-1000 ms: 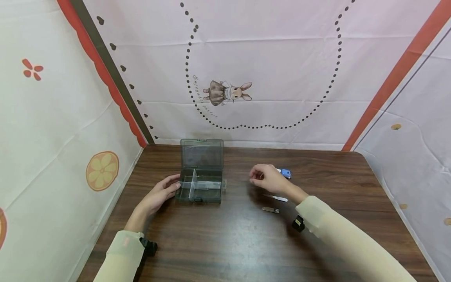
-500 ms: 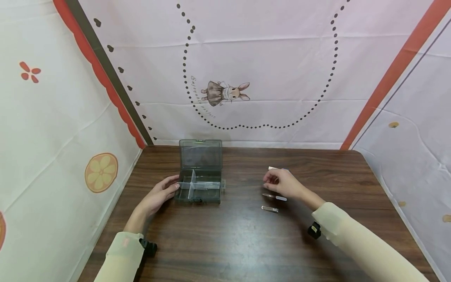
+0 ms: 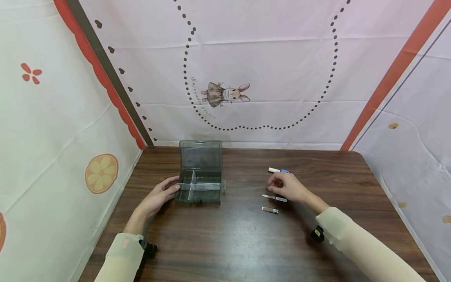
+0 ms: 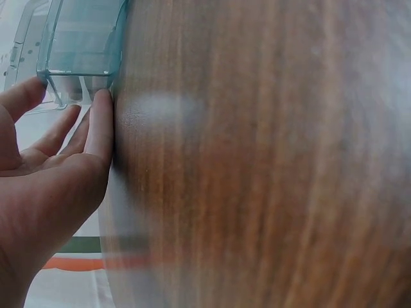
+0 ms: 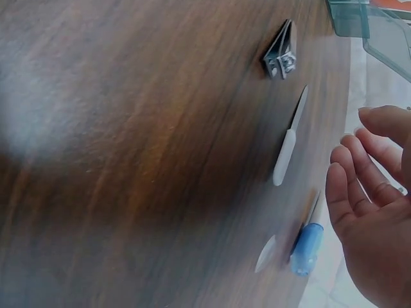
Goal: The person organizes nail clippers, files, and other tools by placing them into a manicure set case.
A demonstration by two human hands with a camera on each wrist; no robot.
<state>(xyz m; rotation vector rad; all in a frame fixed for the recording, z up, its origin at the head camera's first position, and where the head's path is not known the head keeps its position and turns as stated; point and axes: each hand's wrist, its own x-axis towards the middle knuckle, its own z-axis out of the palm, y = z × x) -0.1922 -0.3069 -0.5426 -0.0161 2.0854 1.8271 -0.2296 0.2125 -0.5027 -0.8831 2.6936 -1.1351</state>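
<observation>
The left hand (image 3: 159, 196) rests against the left side of a translucent dark-green divided box (image 3: 186, 197), its lid (image 3: 201, 154) raised. In the left wrist view, nearly straight fingertips (image 4: 101, 106) touch the box's end wall. To the right, the right hand (image 3: 289, 187) hovers with loosely bent fingers and holds nothing. Just in front of it lies a small pointed file (image 3: 281, 199) with a white handle, with a nail clipper (image 3: 270, 210) nearer the person. Behind the hand lies a blue-and-white slim tool (image 3: 273, 170), partly hidden; its blue part (image 5: 307, 249) shows in the right wrist view.
Inside the box, clear dividers (image 3: 193, 184) part several compartments; a pale elongated piece (image 3: 208, 187) is in one at the right. A white oval item (image 5: 265, 253) lies on the brown wooden table (image 3: 229, 239). Printed cloth (image 3: 282, 78) hangs behind the table.
My right hand has moved to the right and slightly nearer the person, uncovering the slim tool's white end and the file's point. The left hand stays at the box.
</observation>
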